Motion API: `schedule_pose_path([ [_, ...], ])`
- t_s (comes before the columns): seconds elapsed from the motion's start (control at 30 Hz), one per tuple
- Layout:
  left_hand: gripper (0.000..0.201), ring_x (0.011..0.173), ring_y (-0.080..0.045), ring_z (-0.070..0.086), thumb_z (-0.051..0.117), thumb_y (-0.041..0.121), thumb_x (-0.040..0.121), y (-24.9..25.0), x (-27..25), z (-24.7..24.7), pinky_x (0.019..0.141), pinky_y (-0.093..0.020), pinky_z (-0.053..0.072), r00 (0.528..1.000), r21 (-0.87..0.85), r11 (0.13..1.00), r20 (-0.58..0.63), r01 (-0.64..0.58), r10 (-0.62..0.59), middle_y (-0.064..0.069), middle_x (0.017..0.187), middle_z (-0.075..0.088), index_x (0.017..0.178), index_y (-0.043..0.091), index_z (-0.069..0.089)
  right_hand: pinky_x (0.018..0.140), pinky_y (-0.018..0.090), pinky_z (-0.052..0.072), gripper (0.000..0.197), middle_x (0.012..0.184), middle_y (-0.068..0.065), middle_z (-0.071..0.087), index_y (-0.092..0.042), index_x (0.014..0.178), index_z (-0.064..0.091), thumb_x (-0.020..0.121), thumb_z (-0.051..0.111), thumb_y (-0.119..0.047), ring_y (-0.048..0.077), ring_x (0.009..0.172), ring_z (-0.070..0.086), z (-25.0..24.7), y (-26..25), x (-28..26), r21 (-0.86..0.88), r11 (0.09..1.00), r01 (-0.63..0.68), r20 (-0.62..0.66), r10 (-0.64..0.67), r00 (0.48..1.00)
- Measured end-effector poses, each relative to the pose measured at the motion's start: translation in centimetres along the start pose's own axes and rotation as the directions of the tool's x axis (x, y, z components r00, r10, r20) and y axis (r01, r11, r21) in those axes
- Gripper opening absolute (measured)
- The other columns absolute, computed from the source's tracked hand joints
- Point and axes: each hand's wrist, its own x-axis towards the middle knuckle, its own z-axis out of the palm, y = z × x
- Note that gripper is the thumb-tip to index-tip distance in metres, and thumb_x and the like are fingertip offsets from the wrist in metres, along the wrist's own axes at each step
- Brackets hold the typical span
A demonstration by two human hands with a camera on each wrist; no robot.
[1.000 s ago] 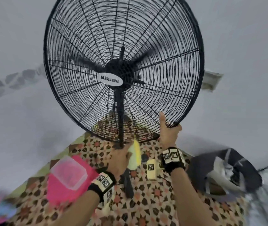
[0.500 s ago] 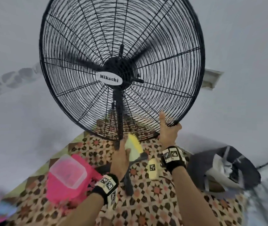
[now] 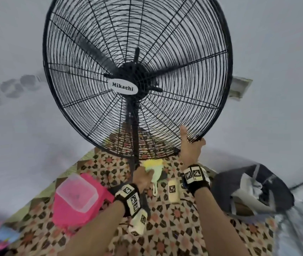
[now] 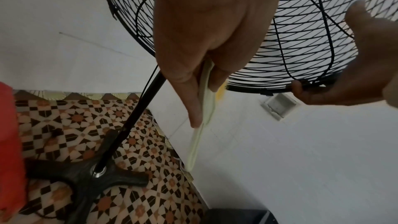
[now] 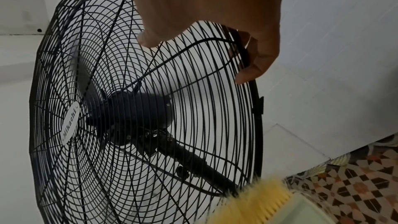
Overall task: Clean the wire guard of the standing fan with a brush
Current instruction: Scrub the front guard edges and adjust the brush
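While the right hand point(image 3: 191, 148) grips the wire guard's point(image 3: 165, 52) rim: brush point(image 3: 154, 168), pinched in the left hand point(image 3: 142, 177), beneath it.

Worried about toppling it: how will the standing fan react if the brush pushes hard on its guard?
The fan looks top-heavy on a thin pole, so it may sway, hence the right hand gripping the rim. The wire guard probably flexes slightly. The cross base should resist tipping.

Top of black wire fan guard point(image 3: 137, 52) cut off by head-view frame edge. Yellow bristles of pale green plastic brush point(image 5: 256, 198) motion-blurred, body cropped at right-wrist frame bottom. Left hand point(image 4: 204, 31) hides the brush head. Pink plastic tub point(image 3: 76, 202) blurred.
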Motion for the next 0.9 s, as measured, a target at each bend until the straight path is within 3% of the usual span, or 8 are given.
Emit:
schedule_pose_path([
  [0.1,0.052,0.098,-0.028,0.072,0.066,0.050,0.086,0.0,-0.6,-0.4,0.083,-0.038,0.059,0.999,-0.021,1.000,-0.033,-0.012,0.012,-0.008,0.104,0.074,0.109,0.003,0.072,0.116,0.039,0.035,0.119,0.155,0.012,0.044,-0.014,0.156,0.017,0.073,0.069,-0.080,0.032,0.140,0.046,0.0,0.1,0.0,0.021,1.000,0.002,0.002,-0.002,1.000],
  [0.23,0.050,0.095,-0.030,0.074,0.063,0.057,0.077,-1.5,-0.4,0.7,0.080,-0.053,0.064,0.999,-0.184,0.983,-0.052,-0.015,0.005,-0.015,0.107,0.075,0.098,0.012,0.069,0.108,0.032,0.038,0.116,0.149,0.009,0.049,-0.014,0.152,0.022,0.071,0.070,-0.082,0.032,0.135,0.050,-0.3,0.2,0.2,0.016,1.000,0.018,0.012,-0.018,1.000],
  [0.4,0.028,0.083,-0.028,0.063,0.056,0.022,0.108,2.4,-9.4,-1.8,0.067,-0.027,0.051,0.993,-0.100,0.991,-0.085,-0.088,0.079,-0.011,0.087,0.059,0.106,-0.005,0.063,0.118,0.040,0.037,0.125,0.156,0.013,0.043,-0.011,0.154,0.019,0.068,0.066,-0.088,0.033,0.139,0.046,-0.4,0.3,0.7,-0.021,0.999,0.026,0.020,-0.026,0.999],
  [0.53,0.037,0.089,-0.036,0.067,0.059,0.026,0.106,2.1,-8.0,-1.4,0.081,-0.034,0.054,0.993,-0.129,0.985,-0.057,-0.114,0.108,-0.022,0.099,0.066,0.110,-0.011,0.062,0.113,0.034,0.039,0.119,0.150,0.011,0.049,-0.012,0.152,0.023,0.069,0.068,-0.085,0.031,0.134,0.051,-0.2,0.4,0.4,0.007,1.000,0.024,0.013,-0.024,1.000],
  [0.67,0.050,0.101,-0.043,0.071,0.063,0.048,0.096,-0.4,-2.9,-0.1,0.081,-0.059,0.062,0.994,-0.137,0.985,-0.061,-0.103,0.095,-0.031,0.114,0.068,0.110,0.001,0.062,0.105,0.027,0.040,0.111,0.141,0.007,0.056,-0.015,0.146,0.030,0.068,0.072,-0.082,0.027,0.127,0.056,-0.5,0.2,0.5,0.034,0.999,0.033,0.031,-0.035,0.999],
  [0.8,0.033,0.097,-0.037,0.072,0.062,0.059,0.090,0.5,-6.3,-2.7,0.086,-0.054,0.062,0.988,-0.168,0.977,-0.096,-0.134,0.119,-0.019,0.105,0.072,0.090,0.026,0.059,0.106,0.051,0.052,0.135,0.150,0.009,0.049,-0.023,0.151,0.022,0.049,0.065,-0.100,0.033,0.130,0.055,-0.1,-0.4,0.9,0.017,1.000,-0.016,0.028,0.015,0.999],
  [0.87,0.024,0.097,-0.028,0.072,0.066,0.047,0.100,-0.3,-6.6,-2.8,0.087,-0.052,0.063,0.994,-0.283,0.955,-0.085,-0.084,0.063,-0.008,0.105,0.071,0.102,0.024,0.059,0.113,0.048,0.046,0.137,0.154,0.010,0.045,-0.019,0.154,0.019,0.052,0.066,-0.098,0.034,0.135,0.051,0.0,-0.5,0.8,0.031,0.999,-0.017,0.027,0.016,1.000],
  [0.9,0.032,0.096,-0.028,0.072,0.068,0.056,0.095,-1.0,-6.1,-2.6,0.086,-0.053,0.063,0.995,-0.283,0.957,-0.087,-0.069,0.046,-0.006,0.103,0.071,0.101,0.025,0.059,0.118,0.044,0.039,0.136,0.157,0.011,0.041,-0.016,0.156,0.017,0.057,0.067,-0.094,0.033,0.140,0.046,0.0,-0.5,0.6,0.040,0.999,-0.012,0.026,0.011,1.000],
])
